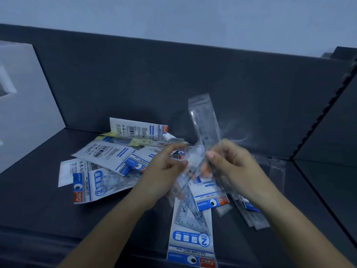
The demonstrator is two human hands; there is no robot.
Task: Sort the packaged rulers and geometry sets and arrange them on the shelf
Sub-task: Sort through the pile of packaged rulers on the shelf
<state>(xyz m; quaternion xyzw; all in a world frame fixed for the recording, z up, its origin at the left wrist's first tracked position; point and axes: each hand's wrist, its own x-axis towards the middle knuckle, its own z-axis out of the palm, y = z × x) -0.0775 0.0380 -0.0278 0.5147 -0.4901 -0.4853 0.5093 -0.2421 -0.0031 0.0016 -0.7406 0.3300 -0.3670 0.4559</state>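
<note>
My right hand (229, 161) pinches a clear packaged ruler (205, 122) that points up and slightly left above the dark shelf (38, 206). My left hand (166, 167) curls its fingers round another clear packet (191, 159) beside the ruler's lower end. Several blue-and-white geometry set packs lie in a loose heap under and left of the hands (108, 155). One geometry set pack (191, 235) lies near the front edge between my forearms. More clear ruler packs (249, 213) lie under my right wrist.
A white box (23, 105) stands at the shelf's left end. The dark back panel (173, 78) runs behind the heap. A dark side divider (328, 132) closes the shelf on the right. Bare shelf surface shows at the front left.
</note>
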